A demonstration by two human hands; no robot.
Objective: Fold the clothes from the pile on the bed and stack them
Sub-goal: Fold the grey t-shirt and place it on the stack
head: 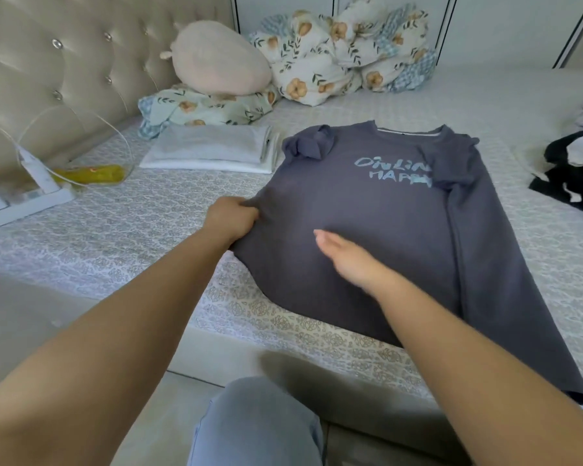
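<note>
Fingers of the left hand [231,218] pinch the grey shirt's [377,230] left edge; the right hand [345,255] lies flat on it. Shirt is spread on the bed [132,230], barely folded. One white stack [212,149] looks finished; the dark pile [572,173] remains.

Grey T-shirts spread out: one [384,230]
Folded pale garments stacked: one stack [212,149]
Dark unfolded pile: one [576,169]
Hands: two, left [231,218] and right [347,257]
Floral bedding heaps: two [347,52] [202,109]
Pink plush cushions: one [216,58]
</note>
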